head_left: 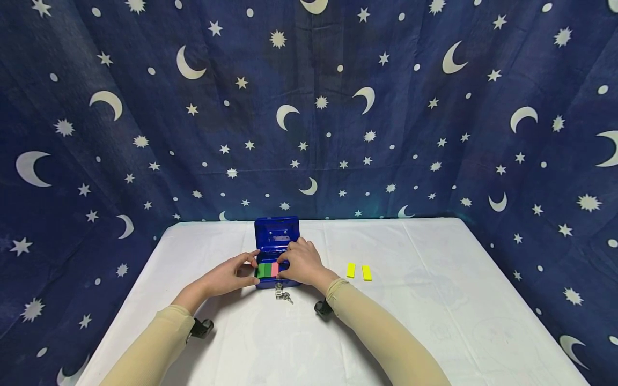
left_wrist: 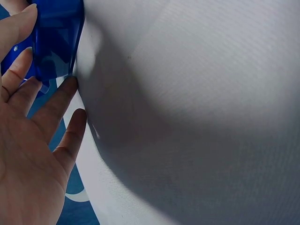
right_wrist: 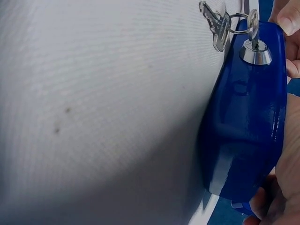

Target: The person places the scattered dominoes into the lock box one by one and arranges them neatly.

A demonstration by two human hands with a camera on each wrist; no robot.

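A blue metal box point(head_left: 277, 230) stands with its lid up; green blocks point(head_left: 264, 270) and a pink block point(head_left: 275, 269) sit side by side at its left. My left hand point(head_left: 224, 276) rests at the box's left side, fingers spread; in the left wrist view the hand point(left_wrist: 35, 136) has its fingertips by the blue box point(left_wrist: 58, 37). My right hand point(head_left: 304, 262) reaches over the right part, thumb and fingers at the pink block's edge. In the right wrist view the hand point(right_wrist: 288, 154) lies behind the box's front point(right_wrist: 246, 108); whether it pinches a block is hidden.
Two yellow blocks point(head_left: 351, 270) point(head_left: 367, 273) lie on the white table point(head_left: 410, 321) to the right of the box. Keys point(head_left: 287, 296) hang from the lock at the box's front. A dark star-patterned cloth point(head_left: 328, 80) stands behind and at both sides.
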